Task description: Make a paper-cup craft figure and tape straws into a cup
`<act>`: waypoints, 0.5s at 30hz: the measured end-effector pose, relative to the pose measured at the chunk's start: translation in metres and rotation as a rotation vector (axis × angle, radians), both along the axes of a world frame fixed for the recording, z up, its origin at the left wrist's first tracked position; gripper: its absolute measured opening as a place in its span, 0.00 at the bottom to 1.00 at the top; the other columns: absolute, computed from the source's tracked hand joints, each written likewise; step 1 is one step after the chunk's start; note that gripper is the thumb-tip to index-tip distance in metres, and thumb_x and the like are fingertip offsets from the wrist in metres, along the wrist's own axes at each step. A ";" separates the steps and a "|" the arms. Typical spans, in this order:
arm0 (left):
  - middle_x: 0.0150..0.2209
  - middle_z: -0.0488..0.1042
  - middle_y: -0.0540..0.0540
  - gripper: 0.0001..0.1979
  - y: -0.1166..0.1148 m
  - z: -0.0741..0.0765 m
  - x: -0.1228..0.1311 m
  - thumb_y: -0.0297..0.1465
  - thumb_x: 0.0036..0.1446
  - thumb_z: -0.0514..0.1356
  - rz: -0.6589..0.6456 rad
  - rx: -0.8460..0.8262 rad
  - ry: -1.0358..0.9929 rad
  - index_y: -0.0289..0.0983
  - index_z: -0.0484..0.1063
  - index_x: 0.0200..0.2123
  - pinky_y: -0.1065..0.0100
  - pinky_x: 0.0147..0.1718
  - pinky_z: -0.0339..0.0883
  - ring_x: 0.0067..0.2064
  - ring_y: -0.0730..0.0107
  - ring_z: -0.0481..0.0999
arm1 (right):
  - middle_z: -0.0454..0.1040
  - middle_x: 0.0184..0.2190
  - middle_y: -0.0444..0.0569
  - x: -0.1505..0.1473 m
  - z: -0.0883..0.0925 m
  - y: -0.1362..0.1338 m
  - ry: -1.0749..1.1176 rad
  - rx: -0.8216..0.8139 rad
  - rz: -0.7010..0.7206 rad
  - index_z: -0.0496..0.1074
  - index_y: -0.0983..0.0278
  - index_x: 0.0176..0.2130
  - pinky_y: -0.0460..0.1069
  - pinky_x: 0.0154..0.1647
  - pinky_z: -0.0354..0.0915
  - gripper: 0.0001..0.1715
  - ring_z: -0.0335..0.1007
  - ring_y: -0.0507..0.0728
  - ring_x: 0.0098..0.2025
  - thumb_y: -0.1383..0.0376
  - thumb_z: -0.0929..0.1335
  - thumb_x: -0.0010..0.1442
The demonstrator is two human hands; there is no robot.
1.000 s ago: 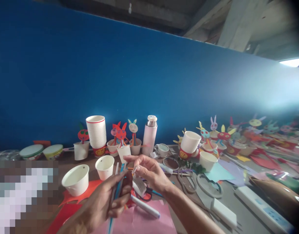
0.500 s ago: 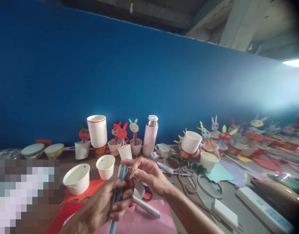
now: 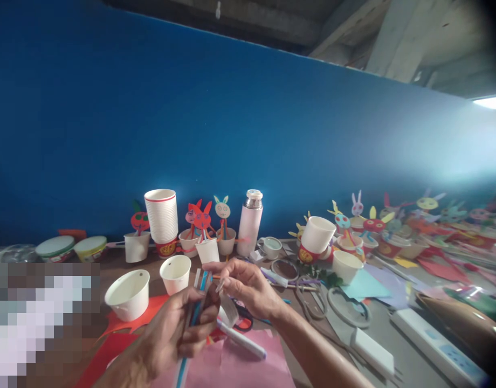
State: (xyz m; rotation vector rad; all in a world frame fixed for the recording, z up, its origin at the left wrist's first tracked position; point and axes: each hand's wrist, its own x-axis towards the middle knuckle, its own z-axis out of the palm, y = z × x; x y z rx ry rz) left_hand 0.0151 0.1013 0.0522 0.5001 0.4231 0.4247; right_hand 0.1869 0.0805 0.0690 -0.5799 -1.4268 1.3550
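My left hand (image 3: 189,318) is closed around a bundle of long, thin blue and whitish strips (image 3: 182,371). Their upper ends stick out above the thumb, and the lower ends hang over pink paper (image 3: 252,372). Just right of those upper ends, my right hand (image 3: 246,283) makes a pinch with thumb and forefinger. A tiny pale bit shows at its fingertips, too small to name. Below the hands, a white marker (image 3: 243,344) lies across the pink paper. Behind it are scissors with a black and red handle (image 3: 245,322), partly covered by a whitish roll-like object (image 3: 228,311).
White paper cups (image 3: 129,296) stand at left, by orange paper (image 3: 114,321). Along the blue wall are a cup stack (image 3: 162,215), a pink thermos (image 3: 250,229) and several rabbit-faced figures in cups (image 3: 207,250). Cables, a white adapter (image 3: 372,353) and a power strip (image 3: 438,347) lie at right.
The strips have shifted slightly in my left hand, their upper ends now spread a little apart. My right hand keeps nearly the same pinch and place.
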 end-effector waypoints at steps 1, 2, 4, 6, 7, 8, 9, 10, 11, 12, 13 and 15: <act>0.16 0.60 0.55 0.11 0.000 0.000 0.000 0.33 0.49 0.55 -0.001 0.001 0.012 0.31 0.70 0.24 0.79 0.08 0.39 0.12 0.86 0.48 | 0.69 0.49 0.53 0.000 0.000 0.000 -0.008 0.003 -0.003 0.68 0.65 0.32 0.47 0.37 0.63 0.12 0.70 0.51 0.33 0.58 0.68 0.56; 0.15 0.59 0.55 0.12 0.001 0.000 0.000 0.34 0.49 0.54 -0.015 0.002 0.021 0.31 0.69 0.22 0.79 0.08 0.39 0.12 0.86 0.48 | 0.69 0.48 0.53 -0.001 0.000 0.000 -0.010 0.003 0.000 0.68 0.65 0.31 0.47 0.37 0.63 0.12 0.69 0.51 0.32 0.58 0.67 0.57; 0.14 0.57 0.56 0.14 0.002 0.000 0.001 0.35 0.50 0.54 -0.051 0.008 0.027 0.31 0.67 0.19 0.79 0.08 0.40 0.12 0.85 0.48 | 0.69 0.47 0.53 -0.002 -0.001 -0.001 -0.005 -0.008 0.010 0.68 0.65 0.32 0.47 0.35 0.64 0.11 0.69 0.50 0.30 0.59 0.67 0.57; 0.13 0.56 0.56 0.15 0.002 -0.001 0.001 0.35 0.50 0.53 -0.069 0.014 0.023 0.31 0.66 0.18 0.79 0.08 0.40 0.12 0.85 0.48 | 0.70 0.46 0.53 -0.002 -0.002 -0.001 0.016 -0.016 0.017 0.68 0.65 0.32 0.48 0.36 0.64 0.10 0.68 0.50 0.30 0.60 0.67 0.57; 0.13 0.56 0.56 0.15 0.002 -0.001 0.001 0.35 0.50 0.53 -0.070 0.019 0.021 0.31 0.67 0.18 0.79 0.08 0.40 0.12 0.86 0.47 | 0.70 0.46 0.53 -0.003 -0.003 -0.001 0.023 -0.016 0.018 0.68 0.65 0.32 0.48 0.36 0.64 0.09 0.69 0.50 0.31 0.61 0.67 0.57; 0.13 0.56 0.56 0.15 0.002 -0.002 0.000 0.34 0.50 0.53 -0.066 0.022 0.019 0.31 0.67 0.18 0.79 0.08 0.40 0.11 0.86 0.47 | 0.70 0.46 0.53 -0.003 -0.003 -0.001 0.024 -0.011 0.014 0.68 0.66 0.32 0.48 0.37 0.64 0.09 0.69 0.51 0.33 0.61 0.67 0.57; 0.13 0.57 0.56 0.14 0.002 -0.002 0.000 0.34 0.49 0.53 -0.060 0.019 0.018 0.30 0.67 0.18 0.79 0.08 0.39 0.12 0.86 0.47 | 0.70 0.46 0.53 -0.002 -0.003 0.000 0.020 -0.002 0.009 0.68 0.66 0.32 0.48 0.39 0.63 0.09 0.69 0.52 0.35 0.61 0.67 0.57; 0.13 0.57 0.56 0.13 0.002 -0.003 0.000 0.33 0.49 0.54 -0.055 0.012 0.015 0.30 0.68 0.19 0.79 0.08 0.39 0.12 0.86 0.47 | 0.70 0.46 0.53 -0.002 -0.003 0.000 0.013 0.007 0.006 0.68 0.66 0.32 0.49 0.40 0.63 0.09 0.69 0.53 0.37 0.62 0.67 0.57; 0.14 0.57 0.56 0.12 0.002 -0.003 0.000 0.33 0.49 0.54 -0.044 0.004 0.012 0.30 0.68 0.20 0.79 0.08 0.39 0.12 0.86 0.47 | 0.70 0.46 0.53 -0.002 -0.003 0.001 0.005 0.013 0.004 0.68 0.66 0.32 0.49 0.41 0.63 0.08 0.69 0.53 0.38 0.62 0.67 0.57; 0.14 0.57 0.56 0.11 0.002 -0.004 0.000 0.32 0.48 0.55 -0.035 -0.004 0.010 0.30 0.69 0.21 0.79 0.08 0.40 0.12 0.86 0.47 | 0.69 0.47 0.53 -0.001 -0.002 0.001 -0.003 0.018 0.003 0.68 0.66 0.33 0.49 0.41 0.62 0.08 0.69 0.53 0.39 0.62 0.67 0.58; 0.14 0.57 0.56 0.11 0.002 -0.004 0.000 0.32 0.48 0.55 -0.028 -0.008 0.013 0.30 0.69 0.22 0.79 0.09 0.40 0.12 0.86 0.47 | 0.69 0.47 0.53 -0.001 -0.002 0.001 -0.010 0.022 0.003 0.68 0.66 0.33 0.48 0.41 0.62 0.08 0.69 0.53 0.39 0.62 0.67 0.58; 0.14 0.57 0.56 0.11 0.002 -0.004 0.000 0.32 0.48 0.55 -0.015 -0.004 0.032 0.30 0.69 0.22 0.79 0.08 0.40 0.12 0.86 0.47 | 0.69 0.48 0.53 0.000 -0.002 0.002 -0.021 0.026 0.006 0.68 0.66 0.33 0.48 0.41 0.62 0.08 0.69 0.52 0.38 0.62 0.67 0.58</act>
